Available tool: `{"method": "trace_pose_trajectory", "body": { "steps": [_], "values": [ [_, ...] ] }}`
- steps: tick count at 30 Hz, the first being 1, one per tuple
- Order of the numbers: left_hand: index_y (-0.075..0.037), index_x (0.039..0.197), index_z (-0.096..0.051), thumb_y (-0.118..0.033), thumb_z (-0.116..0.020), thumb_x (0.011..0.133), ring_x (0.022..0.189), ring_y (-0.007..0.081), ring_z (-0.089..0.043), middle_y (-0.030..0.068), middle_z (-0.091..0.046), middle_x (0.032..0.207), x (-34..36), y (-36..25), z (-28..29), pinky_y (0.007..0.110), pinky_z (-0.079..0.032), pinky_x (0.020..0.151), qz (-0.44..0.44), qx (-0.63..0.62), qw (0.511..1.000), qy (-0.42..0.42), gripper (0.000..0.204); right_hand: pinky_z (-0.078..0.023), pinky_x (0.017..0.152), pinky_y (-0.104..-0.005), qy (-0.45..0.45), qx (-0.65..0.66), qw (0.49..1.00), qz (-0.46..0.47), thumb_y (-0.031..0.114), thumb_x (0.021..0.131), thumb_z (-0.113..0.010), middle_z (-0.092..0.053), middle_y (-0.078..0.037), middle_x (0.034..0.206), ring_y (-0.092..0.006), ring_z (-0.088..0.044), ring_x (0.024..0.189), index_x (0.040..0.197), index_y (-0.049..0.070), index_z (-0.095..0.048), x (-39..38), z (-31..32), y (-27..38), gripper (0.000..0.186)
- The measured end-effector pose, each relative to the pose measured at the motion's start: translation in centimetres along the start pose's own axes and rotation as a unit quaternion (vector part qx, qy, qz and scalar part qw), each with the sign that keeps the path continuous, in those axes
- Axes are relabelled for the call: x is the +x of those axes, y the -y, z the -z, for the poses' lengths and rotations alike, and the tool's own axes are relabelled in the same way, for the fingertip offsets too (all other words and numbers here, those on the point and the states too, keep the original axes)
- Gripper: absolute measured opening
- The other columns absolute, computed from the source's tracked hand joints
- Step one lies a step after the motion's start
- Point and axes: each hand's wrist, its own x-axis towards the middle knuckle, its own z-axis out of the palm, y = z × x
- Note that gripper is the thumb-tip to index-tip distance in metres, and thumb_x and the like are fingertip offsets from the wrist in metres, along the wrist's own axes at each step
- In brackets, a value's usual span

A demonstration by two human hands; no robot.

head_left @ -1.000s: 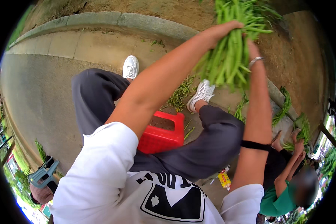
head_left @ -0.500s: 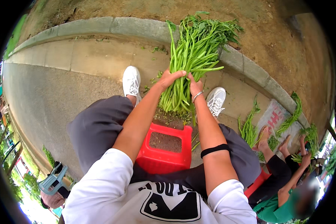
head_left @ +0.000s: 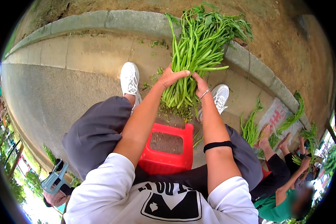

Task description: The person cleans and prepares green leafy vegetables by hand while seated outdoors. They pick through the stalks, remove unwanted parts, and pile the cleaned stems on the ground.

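Between my feet I hold up a thick bundle of water spinach [head_left: 198, 48], its leafy tops pointing away and its cut stem ends toward me. My left hand [head_left: 172, 77] grips the bundle from the left side, thumb laid across the stems. From the right side my right hand [head_left: 201, 85] is wrapped round it, with a bracelet at the wrist; the fingers of both hands are mostly hidden under the stems. Chopped stem scraps [head_left: 175, 112] lie on the ground below the cut ends.
A red plastic stool [head_left: 166, 158] stands between my knees. Beyond the bundle runs a concrete kerb [head_left: 138, 20] with bare soil behind it. To the right are loose greens [head_left: 251, 123], a pale sack [head_left: 274, 115] and a seated co-worker [head_left: 276, 203] handling greens. A grey-blue chair [head_left: 57, 179] stands at lower left.
The bundle and both my hands have shifted slightly to the right in the picture, with the grip kept. The co-worker's hand at the right has moved a little.
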Motion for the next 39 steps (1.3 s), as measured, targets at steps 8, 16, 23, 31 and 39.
{"method": "trace_pose_trajectory", "body": {
  "steps": [8,16,23,31,39],
  "values": [
    [0.001,0.123,-0.039,-0.034,-0.077,0.061,0.101,0.0221,-0.053,0.0136,-0.055,0.112,0.5,0.9,0.2,0.032,-0.041,0.090,-0.010,0.022,0.999,-0.022,0.080,-0.039,0.088,-0.0321,0.011,-0.037,0.999,-0.008,0.020,0.074,-0.069,-0.055,-0.008,0.113,-0.0191,-0.051,0.102,0.115,0.001,-0.051,-0.5,0.1,1.8,0.049],
    [0.003,0.122,-0.038,-0.035,-0.079,0.058,0.100,0.0219,-0.054,0.0144,-0.055,0.111,0.9,1.4,-0.4,0.032,-0.041,0.090,-0.010,0.031,0.999,-0.041,0.084,-0.034,0.095,-0.0325,0.081,0.137,0.983,0.088,0.016,0.073,-0.068,-0.044,-0.009,0.125,-0.0213,-0.044,0.111,0.130,0.002,-0.031,-1.5,0.9,2.1,0.069],
    [0.002,0.120,-0.041,-0.036,-0.079,0.058,0.097,0.0212,-0.055,0.0138,-0.057,0.109,1.1,1.9,-0.6,0.033,-0.042,0.088,-0.022,0.007,0.999,-0.025,0.082,-0.034,0.096,-0.0330,0.033,-0.196,0.971,0.136,0.025,0.062,-0.081,-0.041,-0.013,0.124,-0.0225,-0.041,0.114,0.129,0.000,-0.022,-2.7,-1.0,1.9,0.093],
    [0.001,0.119,-0.045,-0.029,-0.075,0.065,0.094,0.0192,-0.056,0.0115,-0.058,0.107,0.5,1.9,-1.5,0.031,-0.045,0.083,-0.072,0.024,0.993,-0.088,0.068,-0.040,0.089,-0.0290,0.000,-0.132,0.978,0.165,0.025,0.068,-0.077,-0.049,-0.008,0.116,-0.0173,-0.048,0.105,0.125,0.002,-0.032,-2.6,-1.3,0.7,0.076],
    [0.003,0.127,-0.028,-0.035,-0.083,0.056,0.102,0.0244,-0.052,0.0173,-0.051,0.115,1.3,1.4,0.0,0.033,-0.043,0.088,-0.053,0.038,0.993,-0.095,0.098,-0.033,0.096,-0.0314,-0.068,-0.089,0.976,0.187,0.043,0.075,-0.067,-0.044,-0.010,0.125,-0.0202,-0.043,0.112,0.132,0.002,-0.028,-1.3,-1.7,0.0,0.080]
  ]
}}
